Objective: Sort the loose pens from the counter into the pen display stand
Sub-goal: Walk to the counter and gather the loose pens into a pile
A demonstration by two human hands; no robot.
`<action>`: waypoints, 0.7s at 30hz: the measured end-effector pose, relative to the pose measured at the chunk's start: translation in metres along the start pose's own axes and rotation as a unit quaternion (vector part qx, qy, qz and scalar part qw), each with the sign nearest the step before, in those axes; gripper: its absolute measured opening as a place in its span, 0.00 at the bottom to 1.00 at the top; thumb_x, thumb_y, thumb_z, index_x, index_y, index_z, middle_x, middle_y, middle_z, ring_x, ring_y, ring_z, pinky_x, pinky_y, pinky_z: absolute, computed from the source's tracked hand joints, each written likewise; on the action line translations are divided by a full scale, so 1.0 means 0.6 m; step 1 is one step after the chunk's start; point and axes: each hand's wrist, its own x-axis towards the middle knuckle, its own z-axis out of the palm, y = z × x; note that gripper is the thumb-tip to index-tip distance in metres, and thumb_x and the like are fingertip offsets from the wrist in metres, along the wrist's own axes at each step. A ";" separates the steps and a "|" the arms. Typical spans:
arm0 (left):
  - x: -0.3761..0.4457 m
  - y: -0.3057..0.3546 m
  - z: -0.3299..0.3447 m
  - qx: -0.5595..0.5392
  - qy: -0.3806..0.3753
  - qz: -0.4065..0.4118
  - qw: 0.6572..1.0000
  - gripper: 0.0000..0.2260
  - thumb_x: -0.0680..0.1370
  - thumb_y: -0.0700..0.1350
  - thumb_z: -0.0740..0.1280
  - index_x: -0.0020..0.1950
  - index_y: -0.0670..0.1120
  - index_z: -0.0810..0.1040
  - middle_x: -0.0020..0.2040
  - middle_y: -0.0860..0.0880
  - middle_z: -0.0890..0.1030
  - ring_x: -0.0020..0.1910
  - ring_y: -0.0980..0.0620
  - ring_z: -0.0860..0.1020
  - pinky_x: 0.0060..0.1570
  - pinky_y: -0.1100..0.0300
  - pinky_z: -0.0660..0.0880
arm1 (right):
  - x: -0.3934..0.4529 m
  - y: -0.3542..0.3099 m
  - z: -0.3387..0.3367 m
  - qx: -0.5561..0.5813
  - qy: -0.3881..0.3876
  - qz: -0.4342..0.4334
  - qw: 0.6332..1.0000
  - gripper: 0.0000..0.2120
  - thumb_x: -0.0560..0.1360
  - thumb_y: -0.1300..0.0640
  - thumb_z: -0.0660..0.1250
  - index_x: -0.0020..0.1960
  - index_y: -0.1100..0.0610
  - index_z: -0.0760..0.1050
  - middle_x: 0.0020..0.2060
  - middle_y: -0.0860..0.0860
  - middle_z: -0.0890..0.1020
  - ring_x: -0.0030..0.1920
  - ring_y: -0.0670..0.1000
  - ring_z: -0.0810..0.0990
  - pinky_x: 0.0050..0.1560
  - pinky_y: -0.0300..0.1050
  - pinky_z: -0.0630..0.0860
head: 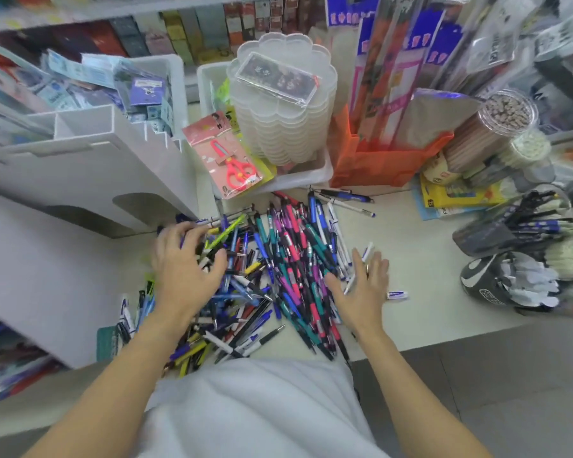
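On the desk (420,259), a heap of loose pens (278,269) spreads between both hands. The left hand (187,262) lies on the heap's left side, its grip curled down into the pens, though whether it actually holds any cannot be told. The right hand (361,289) rests at the heap's right edge, fingers straight and spread, holding nothing. The white pen display stand (90,173) stands just left of the heap. Packaged scissors (227,157) lean behind it.

Crowded shop shelves (179,34), grey floor (510,391)
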 end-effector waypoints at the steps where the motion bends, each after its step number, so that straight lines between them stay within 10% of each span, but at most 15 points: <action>1: -0.009 -0.024 -0.012 0.019 -0.003 -0.074 0.997 0.24 0.77 0.57 0.67 0.71 0.49 0.73 0.70 0.41 0.70 0.72 0.39 0.62 0.70 0.40 0.62 | -0.001 -0.004 0.012 -0.009 -0.004 -0.001 1.000 0.41 0.73 0.30 0.58 0.82 0.46 0.55 0.82 0.57 0.44 0.82 0.57 0.38 0.80 0.59 0.39; 5: -0.052 -0.105 -0.017 -0.001 -0.111 -0.265 0.958 0.37 0.74 0.71 0.59 0.78 0.52 0.63 0.77 0.37 0.61 0.75 0.35 0.58 0.73 0.38 0.58 | -0.008 -0.041 0.049 0.008 -0.001 -0.021 1.000 0.38 0.80 0.38 0.61 0.83 0.52 0.51 0.83 0.51 0.43 0.81 0.56 0.37 0.80 0.58 0.37; 16: -0.048 -0.082 0.022 0.001 -0.132 -0.283 0.950 0.32 0.80 0.63 0.59 0.79 0.49 0.59 0.73 0.36 0.65 0.73 0.38 0.62 0.70 0.40 0.58 | -0.021 -0.089 0.043 0.016 -0.100 -0.080 0.992 0.33 0.84 0.45 0.58 0.83 0.55 0.48 0.82 0.51 0.48 0.82 0.54 0.44 0.81 0.58 0.45; 21: -0.018 -0.084 0.010 0.012 -0.084 -0.275 0.958 0.31 0.79 0.64 0.59 0.77 0.49 0.61 0.73 0.37 0.65 0.73 0.37 0.62 0.70 0.39 0.59 | 0.098 -0.120 -0.036 -0.053 0.031 -0.079 0.995 0.32 0.77 0.40 0.61 0.77 0.51 0.64 0.73 0.57 0.66 0.73 0.59 0.63 0.73 0.60 0.57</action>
